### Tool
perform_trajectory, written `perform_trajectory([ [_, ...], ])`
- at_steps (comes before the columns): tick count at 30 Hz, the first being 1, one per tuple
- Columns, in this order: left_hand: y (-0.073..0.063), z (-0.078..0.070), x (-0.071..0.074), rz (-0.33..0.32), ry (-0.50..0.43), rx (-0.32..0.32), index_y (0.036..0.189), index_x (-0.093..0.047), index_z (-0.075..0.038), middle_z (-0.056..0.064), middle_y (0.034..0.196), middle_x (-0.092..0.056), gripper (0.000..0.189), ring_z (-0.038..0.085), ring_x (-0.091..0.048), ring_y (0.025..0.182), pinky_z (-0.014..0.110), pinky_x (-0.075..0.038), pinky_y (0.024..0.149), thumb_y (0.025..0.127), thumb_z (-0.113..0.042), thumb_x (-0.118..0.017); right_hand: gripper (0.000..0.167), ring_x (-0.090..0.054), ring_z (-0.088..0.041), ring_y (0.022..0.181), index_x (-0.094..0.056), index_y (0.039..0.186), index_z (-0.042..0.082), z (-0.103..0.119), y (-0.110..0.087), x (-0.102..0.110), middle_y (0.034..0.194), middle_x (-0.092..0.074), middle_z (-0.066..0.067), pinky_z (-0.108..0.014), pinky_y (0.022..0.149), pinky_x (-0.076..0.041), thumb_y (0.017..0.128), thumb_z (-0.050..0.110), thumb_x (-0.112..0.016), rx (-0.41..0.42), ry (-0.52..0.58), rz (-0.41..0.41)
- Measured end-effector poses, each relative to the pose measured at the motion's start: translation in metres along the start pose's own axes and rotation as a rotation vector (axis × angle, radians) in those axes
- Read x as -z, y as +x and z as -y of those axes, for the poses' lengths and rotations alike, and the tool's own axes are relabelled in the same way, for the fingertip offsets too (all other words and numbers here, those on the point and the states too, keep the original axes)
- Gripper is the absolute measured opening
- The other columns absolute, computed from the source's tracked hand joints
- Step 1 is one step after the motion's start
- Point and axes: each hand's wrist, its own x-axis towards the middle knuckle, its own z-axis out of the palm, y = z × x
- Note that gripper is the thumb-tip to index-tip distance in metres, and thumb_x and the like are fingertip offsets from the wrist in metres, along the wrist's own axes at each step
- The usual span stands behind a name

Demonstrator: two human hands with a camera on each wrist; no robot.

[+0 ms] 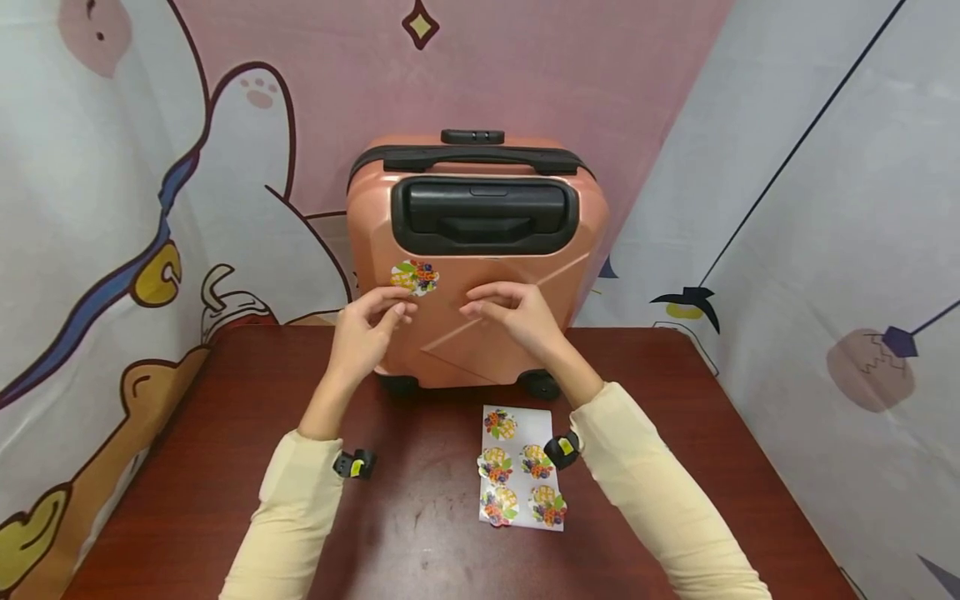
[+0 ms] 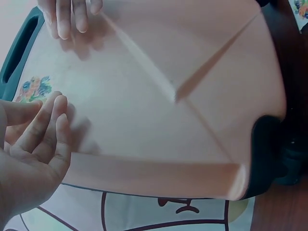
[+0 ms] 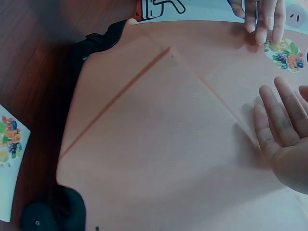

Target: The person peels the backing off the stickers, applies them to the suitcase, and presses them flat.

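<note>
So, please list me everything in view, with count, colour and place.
suitcase: one, orange-pink, upright on the table
top handle: one, black, along the suitcase's upper edge
lock: one, black, behind the top handle
pull handle: one, black, below it
wheels: two visible, black, suitcase base
fruit sticker: one, multicoloured, on the suitcase
sheet: one, white, on the table
sheet stickers: five, multicoloured, on the sheet
table: one, reddish brown, under these
backdrop: one, mainly pink and white, behind the suitcase
wrist devices: two, black and yellow, one per wrist
sleeves: two, pale yellow, both arms
left hand: one, bare, near fruit sticker
right hand: one, bare, before suitcase
</note>
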Motion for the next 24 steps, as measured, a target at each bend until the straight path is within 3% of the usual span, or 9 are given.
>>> perform_trajectory([
  [15,-0.018,0.024,-0.024,0.140,0.016,0.072,0.103,-0.065,-0.001,0.011,0.088,-0.068,0.017,0.022,-0.065,0.077,0.025,-0.049,0.065,0.089,-0.007,-0.058,0.021,-0.064,-0.032,0.082,-0.062,0.104,-0.010,-0.048,-0.029,0.007,0.086,-0.067,-0.020,-0.054,0.076,-0.046,0.087,0.002,-0.058,-0.193,-0.003,-0.029],
  [19,-0.025,0.034,-0.032,0.188,0.040,0.098,0.103,-0.065,0.000,0.011,0.088,-0.068,0.017,0.021,-0.065,0.077,0.036,-0.050,0.066,0.089,-0.006,-0.058,0.024,-0.063,-0.038,0.083,-0.059,0.108,-0.011,-0.064,-0.039,0.010,0.088,-0.066,-0.022,-0.055,0.076,-0.046,0.087,0.001,-0.057,-0.248,0.019,-0.035],
  [21,-0.029,0.039,-0.036,0.207,0.047,0.109,0.103,-0.065,0.000,0.012,0.088,-0.068,0.017,0.021,-0.065,0.077,0.043,-0.041,0.087,0.089,-0.005,-0.058,0.025,-0.062,-0.039,0.084,-0.058,0.109,-0.011,-0.072,-0.045,0.011,0.089,-0.066,-0.024,-0.053,0.075,-0.047,0.087,0.001,-0.056,-0.267,0.024,-0.034],
  [24,-0.035,0.047,-0.042,0.245,0.028,0.129,0.103,-0.064,0.003,0.016,0.089,-0.067,0.017,0.024,-0.065,0.077,0.048,-0.040,0.089,0.089,-0.004,-0.057,0.026,-0.062,-0.038,0.084,-0.057,0.110,-0.012,-0.085,-0.054,0.014,0.090,-0.065,-0.025,-0.047,0.073,-0.050,0.087,0.000,-0.055,-0.288,0.022,-0.039],
])
